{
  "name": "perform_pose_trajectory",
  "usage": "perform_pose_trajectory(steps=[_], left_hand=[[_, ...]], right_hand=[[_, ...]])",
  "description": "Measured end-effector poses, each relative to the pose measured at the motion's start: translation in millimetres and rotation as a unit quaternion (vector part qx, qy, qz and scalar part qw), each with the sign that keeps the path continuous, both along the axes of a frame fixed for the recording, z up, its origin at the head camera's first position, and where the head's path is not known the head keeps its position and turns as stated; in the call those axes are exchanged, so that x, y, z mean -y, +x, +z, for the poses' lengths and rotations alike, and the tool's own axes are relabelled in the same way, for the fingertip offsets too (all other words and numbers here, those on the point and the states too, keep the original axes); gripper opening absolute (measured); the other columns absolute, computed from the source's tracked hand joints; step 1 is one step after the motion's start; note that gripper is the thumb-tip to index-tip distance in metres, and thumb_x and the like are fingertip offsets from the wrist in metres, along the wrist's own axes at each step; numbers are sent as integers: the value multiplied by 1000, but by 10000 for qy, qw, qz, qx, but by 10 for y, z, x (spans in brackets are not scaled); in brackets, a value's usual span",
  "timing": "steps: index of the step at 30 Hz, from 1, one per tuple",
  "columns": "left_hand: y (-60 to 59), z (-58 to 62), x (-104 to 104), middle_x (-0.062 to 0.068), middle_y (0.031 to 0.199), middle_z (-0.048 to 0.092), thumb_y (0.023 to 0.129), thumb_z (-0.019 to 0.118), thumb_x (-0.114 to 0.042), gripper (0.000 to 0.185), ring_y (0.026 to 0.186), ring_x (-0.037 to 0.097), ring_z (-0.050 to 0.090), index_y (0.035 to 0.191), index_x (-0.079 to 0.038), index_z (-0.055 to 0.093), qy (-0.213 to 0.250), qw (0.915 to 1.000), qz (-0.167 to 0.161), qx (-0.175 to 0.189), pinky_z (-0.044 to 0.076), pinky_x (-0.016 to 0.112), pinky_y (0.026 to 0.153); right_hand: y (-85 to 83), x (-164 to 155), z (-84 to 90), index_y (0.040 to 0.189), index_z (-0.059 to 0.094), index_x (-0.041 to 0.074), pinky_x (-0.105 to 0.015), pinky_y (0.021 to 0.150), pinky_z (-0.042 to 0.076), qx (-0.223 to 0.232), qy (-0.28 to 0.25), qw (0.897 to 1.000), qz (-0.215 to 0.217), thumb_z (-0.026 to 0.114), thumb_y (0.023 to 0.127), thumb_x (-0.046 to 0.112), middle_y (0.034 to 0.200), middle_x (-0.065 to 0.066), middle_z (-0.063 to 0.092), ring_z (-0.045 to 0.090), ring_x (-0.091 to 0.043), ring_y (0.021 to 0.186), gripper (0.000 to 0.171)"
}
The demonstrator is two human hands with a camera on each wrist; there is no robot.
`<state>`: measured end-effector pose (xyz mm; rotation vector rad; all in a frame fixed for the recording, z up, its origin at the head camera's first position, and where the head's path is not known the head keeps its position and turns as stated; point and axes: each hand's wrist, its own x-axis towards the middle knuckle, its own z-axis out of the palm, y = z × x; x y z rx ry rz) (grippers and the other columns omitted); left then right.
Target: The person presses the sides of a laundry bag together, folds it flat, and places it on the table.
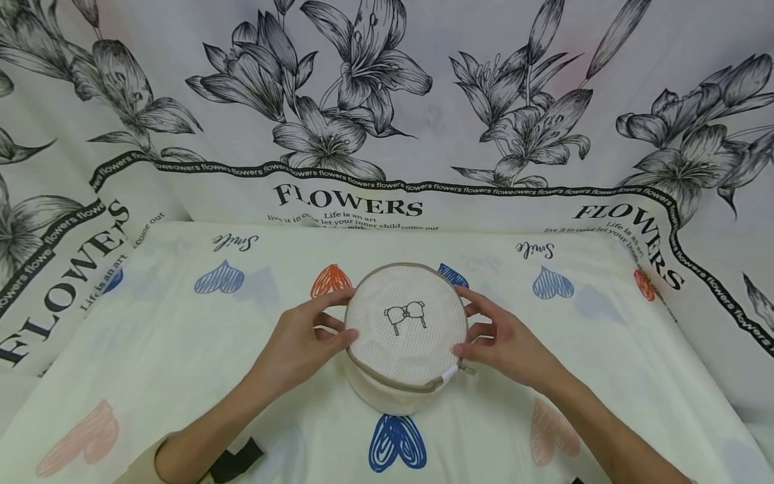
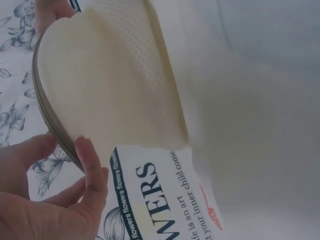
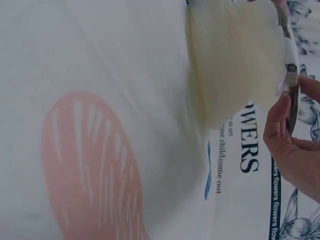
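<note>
One round mesh bag (image 1: 406,329) on the sheet (image 1: 181,349); my left hand (image 1: 302,343) and right hand (image 1: 504,343), fingers curled, grip its rim from both sides.

1. One round mesh laundry bag (image 1: 406,329) is sitting at the centre of the head view, with one bow drawing (image 1: 405,316) showing on its top and one white zipper tab (image 1: 450,375) hanging at its lower right edge.
2. Two hands are touching the bag's rim: the left hand (image 1: 300,344) and the right hand (image 1: 506,341).
3. One cream sheet (image 1: 181,349) printed with hearts is lying across the lower half of the frame; nine hearts are showing on it at least in part, some of them hidden by the bag.
4. One flower-printed cloth (image 1: 387,101) is filling the upper half, with three large "FLOWERS" wordings showing.
</note>
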<state>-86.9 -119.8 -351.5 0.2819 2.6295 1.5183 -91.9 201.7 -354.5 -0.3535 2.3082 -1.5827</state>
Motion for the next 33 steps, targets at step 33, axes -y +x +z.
perform_pose_trajectory(steps=[33], left_hand=[[-56, -194, 28, 11, 132, 60, 85, 78, -6, 66, 94, 19, 64, 145, -6, 50, -321, 9979, -533, -157, 58, 27, 81]], right_hand=[[79, 93, -187, 156, 31, 16, -42, 99, 51, -78, 351, 9993, -126, 82, 83, 17, 117, -11, 53, 58, -26, 109, 89]])
